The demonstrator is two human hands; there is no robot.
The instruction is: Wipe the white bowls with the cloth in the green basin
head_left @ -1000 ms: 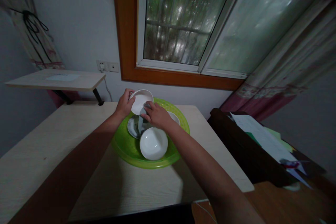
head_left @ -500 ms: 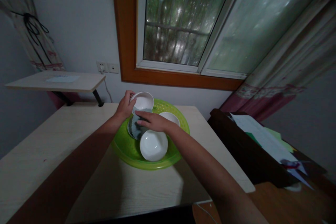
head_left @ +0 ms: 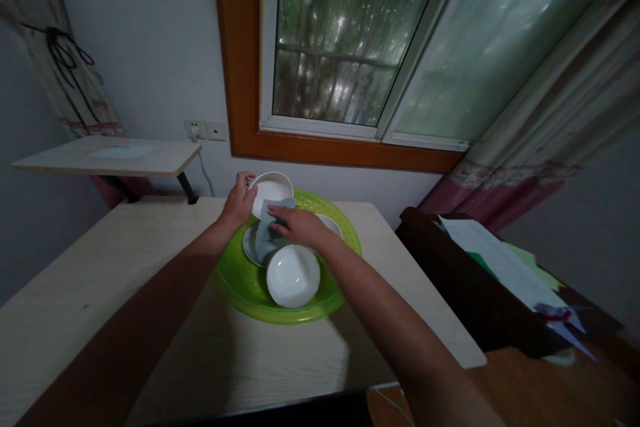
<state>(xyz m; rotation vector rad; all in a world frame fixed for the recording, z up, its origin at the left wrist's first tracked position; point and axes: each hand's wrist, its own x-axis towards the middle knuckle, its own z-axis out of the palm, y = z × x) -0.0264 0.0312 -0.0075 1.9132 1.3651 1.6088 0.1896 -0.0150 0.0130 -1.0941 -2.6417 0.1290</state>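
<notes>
Head view, clock: I read it from the middle of the green basin (head_left: 285,315), window (head_left: 337,47) at 12.
Table edges: at 12 the basin comes close to the wall (head_left: 330,180); the table (head_left: 100,320) runs widest toward 8 and 9, with a raised shelf (head_left: 165,158) at 10; toward 3 only a narrower strip separates basin and side edge.
Hidden: my right hand (head_left: 299,225) covers part of the rear bowl (head_left: 333,223) at 2; the grey cloth (head_left: 266,238) covers much of the dish (head_left: 250,247) at 9; the left fingers behind the held bowl (head_left: 271,190) are out of sight; both forearms run off the bottom.
Left hand: my left hand (head_left: 240,201) pinches that bowl by its 9 o'clock side, thumb over the rim.
Right hand: fingers curled onto the cloth, holding it at the bowl's lower edge.
Held bowl: raised at 11, tilted mouth toward me, white inside.
Front bowl: this white bowl (head_left: 293,275) sits at 5, glossy.
</notes>
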